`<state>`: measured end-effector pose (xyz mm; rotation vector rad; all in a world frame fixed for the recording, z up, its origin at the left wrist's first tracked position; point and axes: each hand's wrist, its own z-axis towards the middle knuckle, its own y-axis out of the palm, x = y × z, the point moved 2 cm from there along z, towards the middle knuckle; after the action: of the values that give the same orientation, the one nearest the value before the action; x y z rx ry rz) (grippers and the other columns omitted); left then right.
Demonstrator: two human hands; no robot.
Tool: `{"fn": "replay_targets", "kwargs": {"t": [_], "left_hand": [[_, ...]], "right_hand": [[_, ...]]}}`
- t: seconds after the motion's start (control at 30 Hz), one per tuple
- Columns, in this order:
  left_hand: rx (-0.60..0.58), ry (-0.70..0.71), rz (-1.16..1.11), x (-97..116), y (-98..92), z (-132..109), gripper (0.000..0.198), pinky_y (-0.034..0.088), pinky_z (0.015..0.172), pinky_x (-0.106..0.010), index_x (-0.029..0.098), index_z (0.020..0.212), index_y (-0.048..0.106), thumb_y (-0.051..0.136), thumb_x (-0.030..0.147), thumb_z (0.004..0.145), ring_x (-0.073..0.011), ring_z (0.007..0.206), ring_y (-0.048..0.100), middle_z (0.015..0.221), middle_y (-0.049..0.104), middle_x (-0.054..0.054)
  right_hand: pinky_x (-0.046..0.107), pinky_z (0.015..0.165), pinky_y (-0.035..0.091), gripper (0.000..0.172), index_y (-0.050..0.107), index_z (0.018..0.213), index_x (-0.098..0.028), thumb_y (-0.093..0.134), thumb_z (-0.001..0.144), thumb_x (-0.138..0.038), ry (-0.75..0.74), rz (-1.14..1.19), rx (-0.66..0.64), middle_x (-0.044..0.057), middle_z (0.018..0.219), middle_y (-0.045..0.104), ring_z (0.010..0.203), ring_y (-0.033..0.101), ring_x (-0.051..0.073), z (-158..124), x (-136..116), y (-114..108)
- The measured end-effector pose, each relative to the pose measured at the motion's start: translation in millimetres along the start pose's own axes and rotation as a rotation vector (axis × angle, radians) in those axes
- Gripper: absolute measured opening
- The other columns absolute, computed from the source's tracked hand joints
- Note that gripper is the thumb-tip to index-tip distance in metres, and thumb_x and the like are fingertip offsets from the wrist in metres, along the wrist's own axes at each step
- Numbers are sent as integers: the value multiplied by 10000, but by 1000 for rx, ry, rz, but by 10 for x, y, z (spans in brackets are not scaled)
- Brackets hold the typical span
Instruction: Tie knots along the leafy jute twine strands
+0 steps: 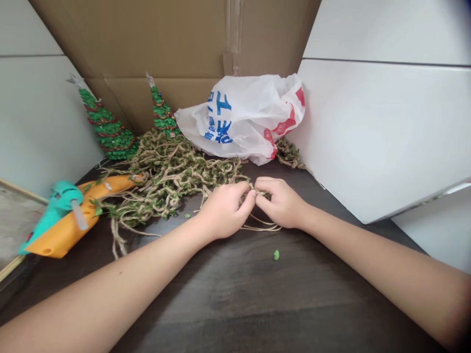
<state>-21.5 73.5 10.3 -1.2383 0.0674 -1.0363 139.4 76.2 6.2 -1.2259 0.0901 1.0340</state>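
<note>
Both hands meet over the middle of the dark table, fingertips touching. My left hand (pixel 230 208) is closed, thumb and fingers pinched on the jute twine (pixel 261 227). My right hand (pixel 280 202) is closed on the same twine, with thumb and index finger together. Thin loops of it hang below the hands, and a knotted bit with green shows between them. Just behind and to the left lies a tangled heap of leafy twine garland (pixel 176 171), tan cord with small green leaves. The exact knot between my fingers is hidden.
Two small green Christmas trees (pixel 108 127) stand at the back left. A white plastic bag (pixel 246 117) lies behind my hands. At left, a teal glue gun (pixel 61 203) rests by an orange holder (pixel 73 230). A loose leaf (pixel 276 255) lies on the table (pixel 221 304).
</note>
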Motion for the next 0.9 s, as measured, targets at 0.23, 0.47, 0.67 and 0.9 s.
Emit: {"fn": "replay_targets", "kwargs": {"t": [0.23, 0.47, 0.67, 0.9], "left_hand": [[-6, -2, 20, -3, 14, 7, 308, 336, 592, -278, 188, 713, 477, 427, 287, 1000, -137, 603, 503, 654, 546, 8], [-5, -1, 14, 2, 17, 8, 304, 323, 580, -280, 189, 705, 467, 431, 272, 996, -133, 587, 484, 650, 541, 9], [-2, 7, 15, 9, 12, 12, 304, 333, 585, -281, 189, 705, 469, 429, 271, 996, -135, 591, 489, 652, 544, 8], [-7, -3, 4, 3, 14, 9, 308, 324, 586, -277, 189, 704, 457, 428, 279, 997, -132, 591, 480, 650, 532, 10]], "right_hand": [[288, 605, 295, 283, 394, 617, -201, 512, 873, -190, 3, 6, -6, -22, 646, 437, 616, 403, 126, -1, 5, -4], [289, 601, 287, 284, 384, 619, -203, 510, 873, -183, -11, -1, 5, -27, 643, 418, 614, 385, 124, -6, 8, 0], [288, 600, 285, 284, 379, 621, -204, 505, 874, -184, -15, -5, 7, -29, 641, 411, 610, 380, 123, -2, 7, 0], [292, 609, 286, 283, 391, 618, -201, 508, 876, -199, -2, -1, 4, -22, 646, 431, 620, 394, 126, -6, 2, -6]]}}
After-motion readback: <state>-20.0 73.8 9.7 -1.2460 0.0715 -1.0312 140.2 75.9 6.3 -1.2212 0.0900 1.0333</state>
